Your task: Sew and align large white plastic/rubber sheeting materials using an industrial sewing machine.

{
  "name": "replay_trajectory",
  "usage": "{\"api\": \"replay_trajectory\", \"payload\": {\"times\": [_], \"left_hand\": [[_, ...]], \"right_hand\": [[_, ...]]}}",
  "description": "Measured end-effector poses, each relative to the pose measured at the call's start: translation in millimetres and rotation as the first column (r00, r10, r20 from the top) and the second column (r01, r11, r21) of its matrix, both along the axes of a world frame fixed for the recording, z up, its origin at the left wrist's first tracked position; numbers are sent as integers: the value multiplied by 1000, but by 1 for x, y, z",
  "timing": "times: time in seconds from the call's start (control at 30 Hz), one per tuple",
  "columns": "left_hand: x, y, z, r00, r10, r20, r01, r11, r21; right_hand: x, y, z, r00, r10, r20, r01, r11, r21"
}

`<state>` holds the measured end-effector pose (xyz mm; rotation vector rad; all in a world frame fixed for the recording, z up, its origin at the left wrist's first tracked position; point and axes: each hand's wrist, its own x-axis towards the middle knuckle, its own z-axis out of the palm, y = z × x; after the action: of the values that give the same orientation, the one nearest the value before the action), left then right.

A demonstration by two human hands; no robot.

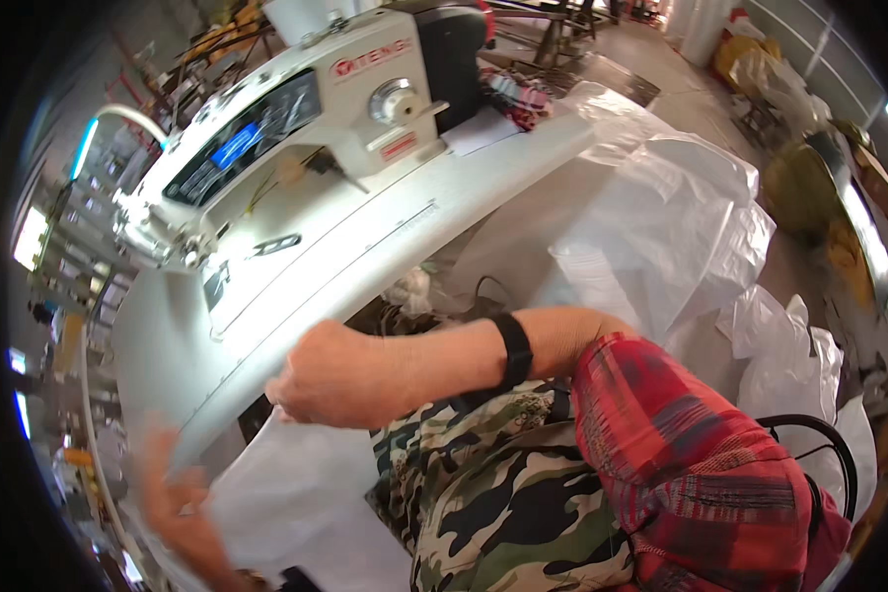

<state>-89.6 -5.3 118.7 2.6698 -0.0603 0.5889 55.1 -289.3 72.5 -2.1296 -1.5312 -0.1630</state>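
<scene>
Sheet of smooth white material [306,493] hangs below the near edge of the smooth pale-grey sewing-machine bench [168,345], its upper corner pinched in the curled bare right hand [340,380]; the blurred bare left hand [178,498], fingers apart, is near the bench's left corner

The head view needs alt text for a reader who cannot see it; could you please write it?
A person's right hand appears to pinch white sheeting in front of a white sewing machine, while the left hand, blurred, looks open at lower left. A red plaid sleeve shows at lower right.
</scene>
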Motion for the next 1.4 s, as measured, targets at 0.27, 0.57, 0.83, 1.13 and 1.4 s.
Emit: {"api": "replay_trajectory", "payload": {"times": [0.27,0.57,0.83,1.13,1.4], "left_hand": [[79,-172,-79,865,-342,-368,198,905,-376],[86,-167,-111,822,-500,-272,260,755,-602],[88,-173,-113,792,-518,-323,246,755,-608],[83,-168,-114,764,-563,-317,294,740,-606],[75,-174,-115,763,-532,-366,199,732,-651]], "right_hand": [[3,-92,-79,937,-296,-186,320,940,117],[-20,-304,-139,355,-926,128,905,306,-294],[-68,-370,-177,47,-958,-282,735,224,-640],[-75,-332,-202,346,-912,-219,639,400,-657],[-26,-252,-68,341,335,-878,785,413,462]]}}
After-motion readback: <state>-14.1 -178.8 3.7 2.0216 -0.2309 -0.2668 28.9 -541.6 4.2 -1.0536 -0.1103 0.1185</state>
